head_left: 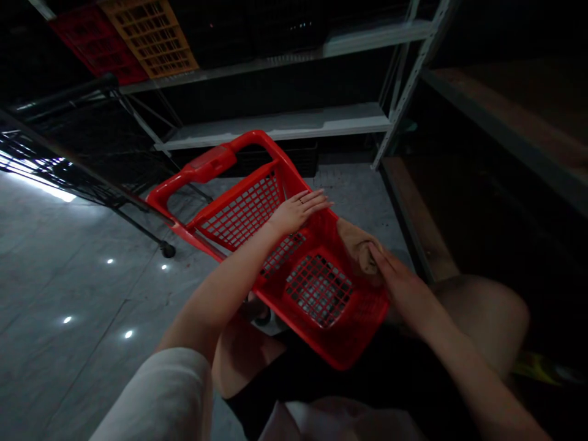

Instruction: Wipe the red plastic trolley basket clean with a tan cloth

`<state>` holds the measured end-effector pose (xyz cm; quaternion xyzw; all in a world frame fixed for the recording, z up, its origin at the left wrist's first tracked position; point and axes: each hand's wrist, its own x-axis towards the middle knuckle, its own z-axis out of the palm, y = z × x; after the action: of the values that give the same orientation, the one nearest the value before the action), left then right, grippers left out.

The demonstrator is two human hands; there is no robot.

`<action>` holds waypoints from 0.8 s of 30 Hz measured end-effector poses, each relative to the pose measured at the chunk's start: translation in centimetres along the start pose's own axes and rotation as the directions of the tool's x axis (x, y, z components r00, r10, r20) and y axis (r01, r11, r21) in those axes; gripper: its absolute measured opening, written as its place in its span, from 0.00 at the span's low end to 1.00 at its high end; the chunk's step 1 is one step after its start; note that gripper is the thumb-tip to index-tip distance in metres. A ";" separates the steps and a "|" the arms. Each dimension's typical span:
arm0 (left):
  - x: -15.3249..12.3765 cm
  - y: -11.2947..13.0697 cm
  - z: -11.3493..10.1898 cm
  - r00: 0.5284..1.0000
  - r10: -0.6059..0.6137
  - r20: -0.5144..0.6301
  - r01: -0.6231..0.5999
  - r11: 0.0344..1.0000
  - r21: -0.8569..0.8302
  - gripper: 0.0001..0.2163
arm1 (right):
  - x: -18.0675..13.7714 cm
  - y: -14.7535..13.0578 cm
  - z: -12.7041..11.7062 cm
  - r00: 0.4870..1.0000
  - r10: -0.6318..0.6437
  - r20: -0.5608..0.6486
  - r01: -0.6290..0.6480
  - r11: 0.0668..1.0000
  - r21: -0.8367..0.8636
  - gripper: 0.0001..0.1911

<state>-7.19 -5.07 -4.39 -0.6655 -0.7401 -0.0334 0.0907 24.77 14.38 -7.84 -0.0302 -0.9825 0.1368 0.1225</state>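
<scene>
A red plastic shopping basket [257,202] with a mesh body and a long handle lies tilted across my lap. My left hand [298,211] rests flat on its upper rim, fingers stretched out. My right hand [402,288] presses a brownish cloth [361,248] against the basket's right edge, fingers together on the cloth. My bare knees show below the basket, and I seem to be crouched or seated low.
Grey metal shelving [285,125] runs along the back, with a red crate [94,43] and an orange crate [149,37] on top. A dark wheeled rack [92,184] stands at the left. Wooden shelf boards [514,116] are at the right. The tiled floor [68,288] reflects lights.
</scene>
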 end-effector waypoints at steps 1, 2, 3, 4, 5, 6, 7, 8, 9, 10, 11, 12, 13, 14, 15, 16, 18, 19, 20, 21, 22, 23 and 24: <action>-0.1 0.1 0.0 1.000 0.007 0.004 -0.007 1.000 -0.007 0.31 | -2.0 0.2 -0.3 1.000 -0.008 -0.022 0.008 1.000 0.025 0.42; -0.1 0.1 0.1 1.000 0.011 0.007 -0.011 1.000 -0.012 0.32 | -3.7 0.3 -0.6 0.999 -0.005 -0.035 0.007 0.999 0.042 0.43; -0.2 0.1 0.1 1.000 0.005 0.001 -0.005 1.000 -0.015 0.32 | -5.1 0.2 -0.8 0.999 0.003 -0.041 -0.001 0.999 0.050 0.44; -0.2 0.0 0.2 1.000 -0.014 -0.017 0.014 1.000 -0.015 0.33 | -6.2 0.0 -0.9 0.999 0.013 -0.040 -0.011 0.999 0.051 0.45; -0.3 -0.1 0.3 0.998 -0.039 -0.041 0.039 0.999 -0.015 0.33 | -6.8 -0.4 -0.9 0.999 0.023 -0.038 -0.021 0.999 0.049 0.46; -0.3 -0.3 0.4 0.996 -0.064 -0.067 0.063 0.998 -0.015 0.33 | -7.0 -0.8 -0.7 0.999 0.027 -0.045 -0.024 0.999 0.048 0.46; -0.4 -0.4 0.5 0.992 -0.086 -0.090 0.085 0.996 -0.017 0.33 | -6.8 -1.2 -0.4 0.998 0.020 -0.056 -0.017 0.998 0.054 0.45; -0.4 -0.5 0.5 0.989 -0.106 -0.104 0.104 0.994 -0.018 0.33 | -6.2 -1.5 0.1 0.998 0.010 -0.070 -0.006 0.998 0.069 0.44; -0.3 -0.5 0.5 0.986 -0.125 -0.107 0.123 0.992 -0.019 0.33 | -5.2 -1.6 0.7 0.997 0.004 -0.082 0.004 0.996 0.091 0.43; -0.2 -0.4 0.5 0.983 -0.151 -0.104 0.150 0.988 -0.016 0.33 | -4.1 -1.5 1.2 0.995 -0.005 -0.097 0.017 0.993 0.118 0.41; 0.0 -0.1 0.4 0.977 -0.190 -0.101 0.190 0.982 -0.010 0.34 | -2.7 -1.3 1.8 0.996 0.005 -0.084 0.007 0.989 0.149 0.41; 0.2 0.5 0.2 0.970 -0.224 -0.092 0.225 0.974 0.000 0.34 | -1.3 -0.8 2.3 0.996 0.011 -0.085 0.004 0.984 0.179 0.40; 0.5 1.3 0.1 0.968 -0.239 -0.072 0.240 0.971 0.012 0.33 | 0.2 -0.1 2.7 0.994 0.006 -0.111 0.018 0.978 0.210 0.39; 0.9 2.3 0.0 0.974 -0.224 -0.039 0.225 0.974 0.019 0.32 | 1.7 0.6 3.0 0.992 0.013 -0.125 0.017 0.971 0.237 0.38; 1.3 3.5 -0.1 0.983 -0.185 0.002 0.184 0.983 0.018 0.32 | 3.1 1.5 3.1 0.993 0.016 -0.118 0.015 0.966 0.259 0.37; 1.8 4.9 -0.2 0.989 -0.143 0.042 0.142 0.990 0.010 0.31 | 4.6 2.3 3.2 0.993 0.029 -0.114 0.003 0.962 0.271 0.37; 2.8 7.5 -0.5 0.988 -0.116 0.100 0.119 0.993 -0.019 0.33 | 7.3 3.6 3.0 0.995 0.046 -0.093 -0.018 0.960 0.279 0.36; 3.1 8.6 -0.7 0.982 -0.146 0.122 0.151 0.988 -0.033 0.33 | 8.5 4.1 2.8 0.995 0.049 -0.087 -0.023 0.961 0.276 0.36; 3.2 9.4 -1.0 0.969 -0.188 0.158 0.199 0.979 -0.053 0.33 | 9.6 4.6 2.7 0.996 0.046 -0.083 -0.021 0.962 0.273 0.36; 3.1 10.0 -1.4 0.951 -0.227 0.211 0.248 0.966 -0.076 0.32 | 10.4 5.0 2.6 0.996 0.040 -0.084 -0.015 0.962 0.272 0.37; 2.6 10.2 -1.9 0.929 -0.248 0.276 0.284 0.954 -0.098 0.28 | 11.1 5.3 2.6 0.995 0.034 -0.090 -0.008 0.961 0.278 0.37; 1.9 10.2 -2.6 0.906 -0.245 0.346 0.306 0.943 -0.132 0.25 | 11.6 5.7 2.7 0.995 0.032 -0.097 -0.003 0.956 0.293 0.36; 1.0 10.0 -3.2 0.885 -0.220 0.409 0.318 0.929 -0.188 0.23 | 11.9 6.0 2.9 0.993 0.041 -0.110 -0.004 0.948 0.319 0.36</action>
<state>2.93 -3.52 -1.75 -0.5553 -0.8189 -0.0085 -0.1449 12.65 20.54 -9.44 -0.0293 -0.9384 0.2931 0.1807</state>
